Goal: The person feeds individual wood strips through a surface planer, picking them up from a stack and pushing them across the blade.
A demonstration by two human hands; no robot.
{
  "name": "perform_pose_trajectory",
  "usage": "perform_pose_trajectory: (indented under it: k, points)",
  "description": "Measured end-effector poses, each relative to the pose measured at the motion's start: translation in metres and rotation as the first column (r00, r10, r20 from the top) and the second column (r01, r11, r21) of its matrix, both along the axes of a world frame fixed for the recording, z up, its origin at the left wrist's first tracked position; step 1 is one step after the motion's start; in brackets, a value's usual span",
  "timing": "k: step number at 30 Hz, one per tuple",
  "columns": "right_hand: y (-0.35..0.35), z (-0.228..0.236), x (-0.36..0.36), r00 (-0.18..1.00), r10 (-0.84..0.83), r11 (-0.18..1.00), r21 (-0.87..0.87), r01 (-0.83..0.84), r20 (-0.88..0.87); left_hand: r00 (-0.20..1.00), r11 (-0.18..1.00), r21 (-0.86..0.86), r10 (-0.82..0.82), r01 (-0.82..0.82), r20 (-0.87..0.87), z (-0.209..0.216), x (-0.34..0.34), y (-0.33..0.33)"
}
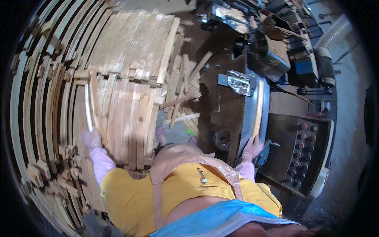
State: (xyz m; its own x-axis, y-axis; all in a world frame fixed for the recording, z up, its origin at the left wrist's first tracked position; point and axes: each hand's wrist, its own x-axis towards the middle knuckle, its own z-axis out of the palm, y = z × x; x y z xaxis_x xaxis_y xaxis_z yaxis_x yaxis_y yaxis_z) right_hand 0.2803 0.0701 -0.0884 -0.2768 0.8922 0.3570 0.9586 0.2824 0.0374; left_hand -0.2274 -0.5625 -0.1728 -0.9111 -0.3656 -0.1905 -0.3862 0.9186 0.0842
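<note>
At the left, my left hand (92, 140) is closed round the near end of a pale wooden strip (87, 106), which points away from me over a stack of wooden boards (130, 118). My right hand (252, 149) grips the near end of another wooden strip (258, 110). That second strip lies lengthwise along the smooth metal bed (249, 108) of a woodworking machine. A metal bracket (239, 83) sits on the bed's left side, close to the strip's far part. Both hands look to be in light gloves; their fingertips are partly hidden.
A control panel (302, 154) with rows of buttons stands right of the machine bed. Machine housing (272, 59) rises beyond it. Long wooden strips (39, 91) are stacked at the far left, with more boards (130, 43) behind. Loose offcuts (183, 87) litter the floor between stack and machine.
</note>
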Motion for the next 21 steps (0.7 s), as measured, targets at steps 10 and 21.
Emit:
perform_pose_trajectory:
  k: [10, 21]
  points:
    - [0.165, 0.006, -0.177, 0.96, 0.269, 0.95, -0.145, -0.278, -0.081, 0.998, 0.949, 0.311, -0.057, 0.044, 0.034, 0.006, 0.033, 0.072]
    - [-0.16, 0.064, -0.265, 0.471, 0.326, 0.152, -0.447, -0.882, -0.819, 0.982, -0.18, 0.984, -0.187, -0.01, -0.024, 0.093, 0.14, 0.358]
